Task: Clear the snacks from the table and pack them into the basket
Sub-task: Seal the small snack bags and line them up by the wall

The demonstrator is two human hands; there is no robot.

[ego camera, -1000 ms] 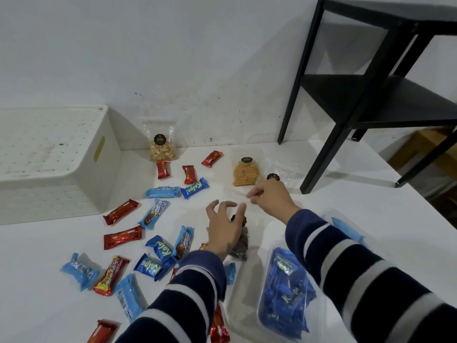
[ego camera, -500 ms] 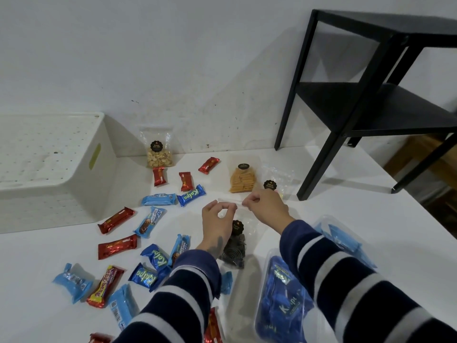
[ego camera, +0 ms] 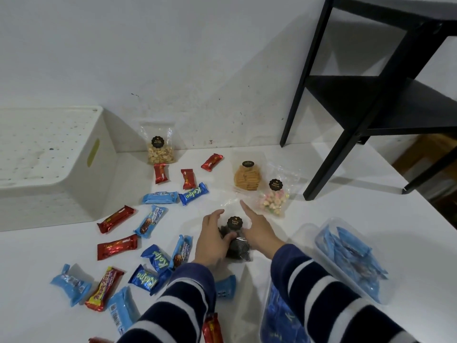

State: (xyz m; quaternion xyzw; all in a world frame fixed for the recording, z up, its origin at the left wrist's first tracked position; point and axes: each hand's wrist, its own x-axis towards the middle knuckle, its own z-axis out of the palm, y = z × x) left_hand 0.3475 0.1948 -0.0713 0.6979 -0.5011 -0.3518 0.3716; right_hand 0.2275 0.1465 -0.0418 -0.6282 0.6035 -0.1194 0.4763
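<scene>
Both hands on a clear bag of dark snacks [ego camera: 236, 246] at table [ego camera: 346, 233] centre.

Left hand [ego camera: 212, 240] grips the bag, thumb curled on it; right hand [ego camera: 259, 231] rests against it, fingers straight, pointing to 11 o'clock. The bag's long axis runs 12 to 6 (round black label up, unreadable). "Kalpa" bars [ego camera: 193, 193] lie at 9 to 11, the basket [ego camera: 49, 164] at 10.

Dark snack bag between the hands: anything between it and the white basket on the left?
Nothing upright blocks the way. The dark snack bag, flanked by left hand and right hand, is separated from the white basket only by flat wrapped bars on the table; a lifted carry should clear them.
</scene>
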